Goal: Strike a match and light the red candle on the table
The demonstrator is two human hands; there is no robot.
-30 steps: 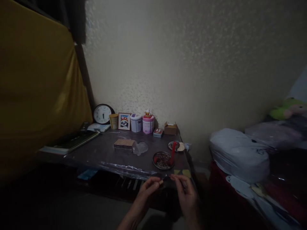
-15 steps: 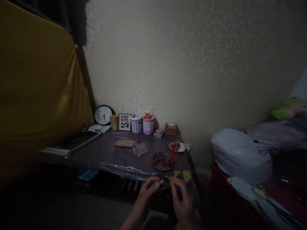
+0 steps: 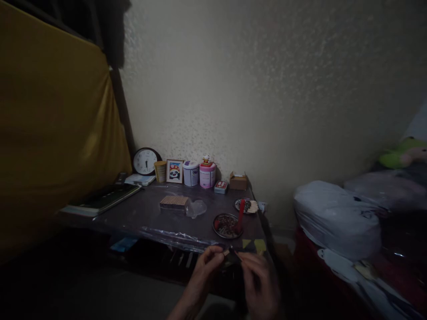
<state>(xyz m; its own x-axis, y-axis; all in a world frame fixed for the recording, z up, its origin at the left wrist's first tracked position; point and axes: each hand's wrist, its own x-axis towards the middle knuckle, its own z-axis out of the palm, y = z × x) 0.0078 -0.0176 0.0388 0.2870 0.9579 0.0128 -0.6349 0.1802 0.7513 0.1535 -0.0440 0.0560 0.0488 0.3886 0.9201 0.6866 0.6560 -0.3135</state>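
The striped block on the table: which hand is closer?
Left. The left hand is in front of the striped block, to its right; the right hand is also in front, farther right.

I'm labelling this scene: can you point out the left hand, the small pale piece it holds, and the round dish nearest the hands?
Left hand (image 3: pixel 206 266): head view, middle of the hand.
Pale piece (image 3: pixel 227 253): head view, its exposed end.
Round dish (image 3: pixel 227 238): head view, its near rim.
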